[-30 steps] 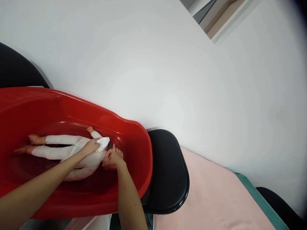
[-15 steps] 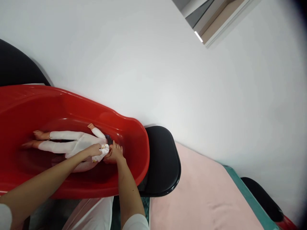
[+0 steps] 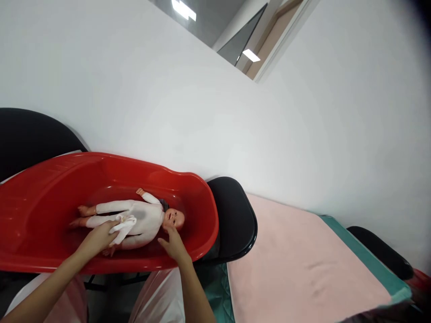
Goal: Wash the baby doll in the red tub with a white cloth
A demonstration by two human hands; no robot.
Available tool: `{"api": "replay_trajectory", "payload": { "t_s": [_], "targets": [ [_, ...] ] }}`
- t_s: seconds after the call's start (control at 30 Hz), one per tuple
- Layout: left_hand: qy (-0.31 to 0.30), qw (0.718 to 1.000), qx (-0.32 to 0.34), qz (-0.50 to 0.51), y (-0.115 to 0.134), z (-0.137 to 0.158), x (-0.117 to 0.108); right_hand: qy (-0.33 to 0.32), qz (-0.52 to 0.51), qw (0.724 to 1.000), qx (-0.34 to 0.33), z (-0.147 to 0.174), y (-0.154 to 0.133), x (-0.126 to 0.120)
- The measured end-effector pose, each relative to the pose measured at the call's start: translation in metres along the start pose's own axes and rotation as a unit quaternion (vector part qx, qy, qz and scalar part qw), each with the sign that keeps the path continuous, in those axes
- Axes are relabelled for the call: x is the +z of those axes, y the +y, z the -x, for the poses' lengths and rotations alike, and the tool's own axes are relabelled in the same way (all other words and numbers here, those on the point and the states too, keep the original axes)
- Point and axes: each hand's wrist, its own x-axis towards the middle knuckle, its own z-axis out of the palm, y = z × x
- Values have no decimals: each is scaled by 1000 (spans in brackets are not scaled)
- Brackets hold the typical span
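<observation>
A baby doll in a white suit lies on its back inside a red plastic tub, head toward the right. My left hand presses a small white cloth against the doll's belly and hip. My right hand rests at the doll's head and neck, fingers touching it from the near side. The doll's face shows.
The tub sits on black chairs. To the right lies a pink cloth over a teal mat. A white wall runs behind everything. Another black chair back stands at the far left.
The left hand with the cloth has slid from the doll's neck down to its belly. The right hand has come off the face, which now shows. The camera has tilted up.
</observation>
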Motion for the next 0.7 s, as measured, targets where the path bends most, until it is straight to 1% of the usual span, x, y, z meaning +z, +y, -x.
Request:
{"api": "replay_trajectory", "payload": {
  "t_s": [0.07,0.1,0.13,0.2,0.27,0.33,0.43,0.57,0.7],
  "targets": [
    [18,999,-40,-18,-14,21,-1,-6,-35,999,-30,28,-4,15],
    [28,998,-55,-25,-18,31,0,-22,-41,998,-39,39,-6,24],
    [39,997,-62,-32,-21,40,1,-34,-34,998,-45,49,-8,34],
    [45,996,-55,-49,-22,55,4,-40,12,998,-49,62,-12,53],
    [32,996,-40,-71,-17,64,5,-15,61,997,-40,67,-14,70],
    [10,995,-33,-92,-9,69,2,22,91,995,-26,66,-15,82],
    [-8,993,-41,-108,5,73,-8,48,116,992,-15,62,-15,89],
    [-12,990,-66,-124,25,79,-24,48,156,986,-10,60,-21,83],
    [-2,990,-75,-122,38,84,-28,53,180,982,2,60,-27,79]
  ]
}}
